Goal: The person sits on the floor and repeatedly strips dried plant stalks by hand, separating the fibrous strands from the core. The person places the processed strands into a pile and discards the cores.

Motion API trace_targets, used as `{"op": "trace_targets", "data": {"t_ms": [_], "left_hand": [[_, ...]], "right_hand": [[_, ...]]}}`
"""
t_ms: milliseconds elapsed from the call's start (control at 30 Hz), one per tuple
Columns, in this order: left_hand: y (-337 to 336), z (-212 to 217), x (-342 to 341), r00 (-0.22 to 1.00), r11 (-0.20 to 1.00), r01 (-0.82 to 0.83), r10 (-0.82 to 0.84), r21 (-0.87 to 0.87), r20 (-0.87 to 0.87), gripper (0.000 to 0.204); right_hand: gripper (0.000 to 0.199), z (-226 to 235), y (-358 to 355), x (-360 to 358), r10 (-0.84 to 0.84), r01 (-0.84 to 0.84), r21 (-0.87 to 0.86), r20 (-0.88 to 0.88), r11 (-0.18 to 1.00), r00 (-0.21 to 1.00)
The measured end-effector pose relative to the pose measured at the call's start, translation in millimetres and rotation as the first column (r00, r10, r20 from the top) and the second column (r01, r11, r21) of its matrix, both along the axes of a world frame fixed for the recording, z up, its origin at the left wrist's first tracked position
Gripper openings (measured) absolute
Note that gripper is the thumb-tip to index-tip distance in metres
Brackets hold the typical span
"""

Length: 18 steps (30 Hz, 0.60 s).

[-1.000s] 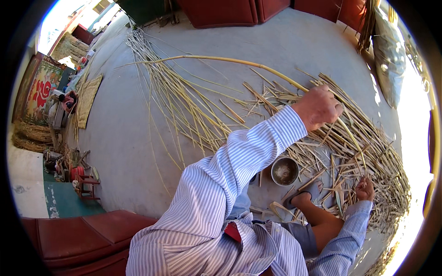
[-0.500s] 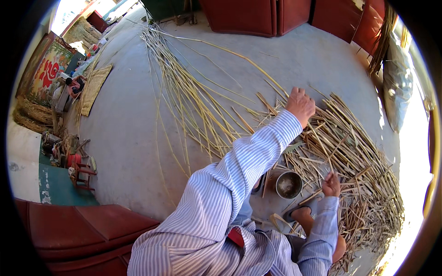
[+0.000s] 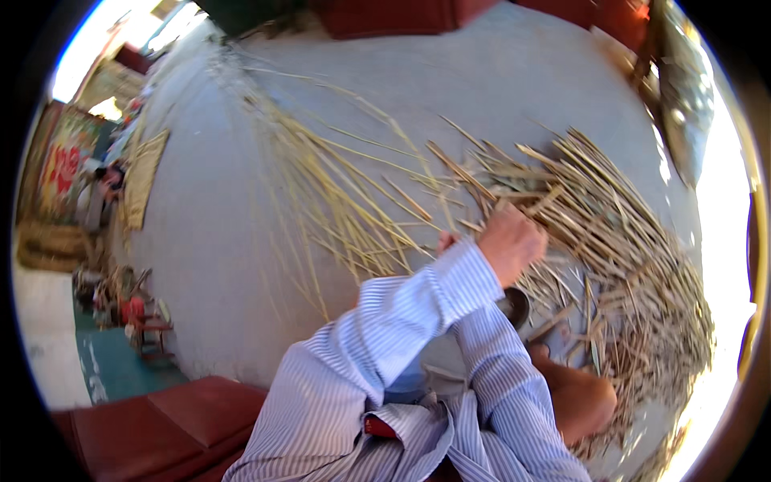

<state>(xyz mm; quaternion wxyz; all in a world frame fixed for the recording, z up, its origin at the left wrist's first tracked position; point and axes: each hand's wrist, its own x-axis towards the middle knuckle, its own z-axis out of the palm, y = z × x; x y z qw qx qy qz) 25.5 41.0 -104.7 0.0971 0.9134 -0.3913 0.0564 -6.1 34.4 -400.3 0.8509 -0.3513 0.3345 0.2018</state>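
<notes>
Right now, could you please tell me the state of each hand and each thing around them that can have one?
Left hand: closed in a fist on strips at the pile's edge.
Right hand: hidden behind the left forearm, cannot tell.
Pile of split cane strips: loose, heaped on the floor.
Long thin stalks: fanned out flat on the floor.
Small round pot: upright, mostly hidden by the sleeve.

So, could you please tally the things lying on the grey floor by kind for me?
Heap of short cane strips, with the left hand in it: 1
Bundle of long stalks: 1
Dark bowl, partly hidden: 1
Woven mat: 1
Total: 4
</notes>
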Motion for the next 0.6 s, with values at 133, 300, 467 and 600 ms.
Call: {"op": "trace_targets", "data": {"t_ms": [133,300,467,600], "left_hand": [[15,12,-1,0.989,0.995,0.012,-0.026,-0.097,-0.143,0.021],[-9,16,-3,0.972,0.994,0.104,-0.092,0.042,-0.215,0.027],[-11,17,-8,0.965,0.986,0.133,-0.105,0.103,-0.239,0.034],[-20,21,-5,0.946,0.97,0.151,-0.085,0.19,-0.314,0.039]], "right_hand": [[0.024,-3,10,16,0.366,-0.294,-0.564,0.016,0.771,0.93],[0.024,-16,-34,16,0.634,-0.211,-0.951,-0.022,0.224,0.773],[0.026,-5,-138,-14,0.787,-0.2,-0.9,-0.435,-0.387,0.437],[0.059,-26,-273,-38,0.632,-0.439,-0.672,-0.73,-0.596,0.261]]}}
